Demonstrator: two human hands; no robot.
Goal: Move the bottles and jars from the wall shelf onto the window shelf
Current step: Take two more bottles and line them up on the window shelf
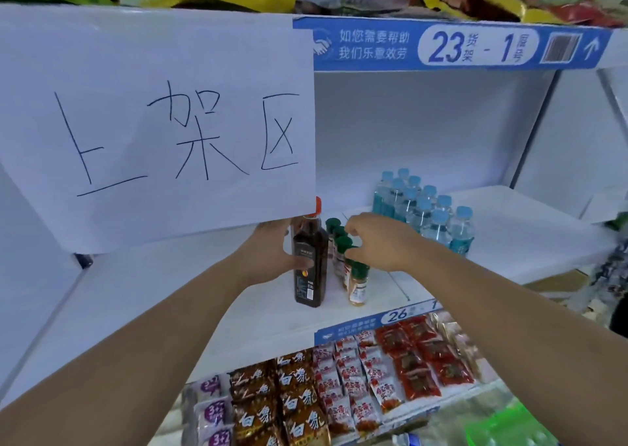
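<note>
Snack packets (299,394) fill the lower shelf at the bottom of the frame. Above them, centre frame, on the white shelf (204,292): left hand (272,252) grips the dark bottle (311,269), thumb across its front. Bottle is upright, base on the shelf. Just right of it, right hand (377,241) has its fingers curled down round the green caps of a row of spice jars (356,286). Water bottles (431,214) stand behind, right of centre. Handwritten paper sign (153,123) hangs upper left, partly covering the bottle's red cap. Blue label strip (458,48) is upper right.
</note>
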